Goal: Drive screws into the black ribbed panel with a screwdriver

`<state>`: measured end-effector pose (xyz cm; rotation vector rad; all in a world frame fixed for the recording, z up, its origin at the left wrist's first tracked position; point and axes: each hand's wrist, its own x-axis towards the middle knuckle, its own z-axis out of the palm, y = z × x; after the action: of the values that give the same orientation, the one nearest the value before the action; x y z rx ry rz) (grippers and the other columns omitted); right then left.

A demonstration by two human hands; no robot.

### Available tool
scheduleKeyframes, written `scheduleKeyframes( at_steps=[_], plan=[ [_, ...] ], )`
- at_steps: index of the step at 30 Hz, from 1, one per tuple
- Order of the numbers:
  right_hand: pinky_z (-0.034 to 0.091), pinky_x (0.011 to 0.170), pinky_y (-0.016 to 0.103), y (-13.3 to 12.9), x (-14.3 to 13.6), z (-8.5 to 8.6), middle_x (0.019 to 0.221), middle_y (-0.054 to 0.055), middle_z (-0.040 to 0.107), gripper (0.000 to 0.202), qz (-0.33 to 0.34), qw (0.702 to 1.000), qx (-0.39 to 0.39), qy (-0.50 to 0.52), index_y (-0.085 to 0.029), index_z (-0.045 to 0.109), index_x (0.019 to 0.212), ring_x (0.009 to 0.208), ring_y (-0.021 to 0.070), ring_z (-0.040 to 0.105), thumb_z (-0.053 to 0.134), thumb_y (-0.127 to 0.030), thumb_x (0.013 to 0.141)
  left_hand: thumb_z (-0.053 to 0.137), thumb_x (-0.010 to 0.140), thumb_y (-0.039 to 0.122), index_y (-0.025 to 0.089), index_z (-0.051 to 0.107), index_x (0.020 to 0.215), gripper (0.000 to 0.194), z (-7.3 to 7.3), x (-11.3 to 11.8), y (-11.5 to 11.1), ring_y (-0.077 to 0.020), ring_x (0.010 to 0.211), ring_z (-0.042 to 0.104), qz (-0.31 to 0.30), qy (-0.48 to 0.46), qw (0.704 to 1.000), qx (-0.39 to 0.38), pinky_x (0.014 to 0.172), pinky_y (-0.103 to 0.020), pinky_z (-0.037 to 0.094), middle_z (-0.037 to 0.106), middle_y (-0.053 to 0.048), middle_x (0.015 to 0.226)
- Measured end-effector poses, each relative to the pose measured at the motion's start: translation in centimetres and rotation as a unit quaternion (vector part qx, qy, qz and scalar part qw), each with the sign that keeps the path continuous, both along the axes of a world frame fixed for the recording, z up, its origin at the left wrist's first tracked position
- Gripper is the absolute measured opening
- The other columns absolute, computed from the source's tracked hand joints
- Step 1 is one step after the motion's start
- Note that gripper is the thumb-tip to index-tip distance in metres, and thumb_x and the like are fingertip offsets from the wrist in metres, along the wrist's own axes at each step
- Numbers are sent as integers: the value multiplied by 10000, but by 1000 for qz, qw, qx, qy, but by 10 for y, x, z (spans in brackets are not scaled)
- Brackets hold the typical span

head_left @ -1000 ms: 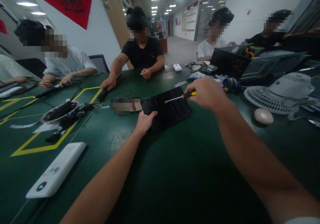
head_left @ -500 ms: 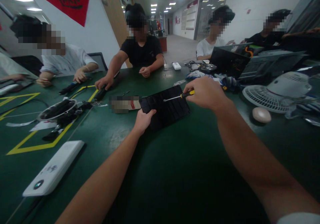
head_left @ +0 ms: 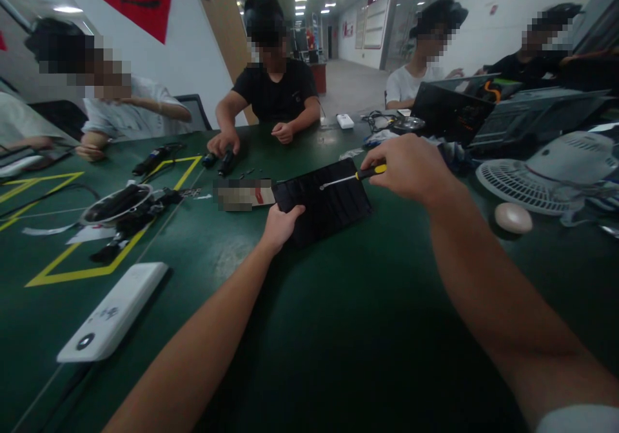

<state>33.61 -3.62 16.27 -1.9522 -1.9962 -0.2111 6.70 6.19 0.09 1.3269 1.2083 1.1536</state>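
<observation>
Since the frame half a second earlier, a pale-shirted co-worker (head_left: 133,113), well to the left of the black, rectangular, plastic-looking panel (head_left: 336,207), has lifted a forearm from the table, and a black-shirted person's hand (head_left: 225,142), beyond the panel on its left, has come nearer to it with a dark cylinder (head_left: 225,162); the worker's own grips look much the same. That panel sits at the green tabletop (head_left: 387,304), slightly askew; whether it lies flat or is raised cannot be told. At its near left edge the left hand (head_left: 284,223) pinches it, thumb on the upper face, fingers hidden. Over its right side, the right hand (head_left: 406,165) is curled round the yellow-and-black handle of a slim metal-shafted screwdriver (head_left: 360,175), whose tip overlaps the panel's face, contact unclear. Judging by looks, the panel should be light and fairly stiff, smooth enough to slide on the tabletop, with thin edges that could crack if levered. Best holds are its short ends, thumb above and fingers beneath, as on the left. The screwdriver seems rigid and sturdy, best taken by its thick handle. Just left of the panel lies a tan, red-marked, box-like piece (head_left: 254,195).
</observation>
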Motion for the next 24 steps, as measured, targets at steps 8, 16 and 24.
scheduleKeyframes(
  at_steps=[8,16,24],
  plan=[
    [554,920,501,0,-3,3,1215,96,842,372,5,999,-3,-31,-301,904,1161,1212,422,724,787,-148,843,885,678,380,164,789,990,392,3,2,-3,-321,967,777,-4,-5,1000,-3,941,-442,619,823,-123,1026],
    [552,905,463,4,0,2,1208,89,839,373,12,998,-2,-57,-299,899,1166,1191,393,733,745,-163,855,872,673,383,168,765,989,398,3,2,-3,-311,963,769,-3,2,1000,6,970,-461,610,806,-107,1005],
    [523,866,433,3,0,4,1225,93,834,359,17,997,-14,-72,-295,895,1189,1187,369,724,749,-195,876,875,677,367,171,771,991,384,3,3,-4,-328,990,777,-4,-12,1000,5,992,-479,612,812,-116,1023]
  ],
)
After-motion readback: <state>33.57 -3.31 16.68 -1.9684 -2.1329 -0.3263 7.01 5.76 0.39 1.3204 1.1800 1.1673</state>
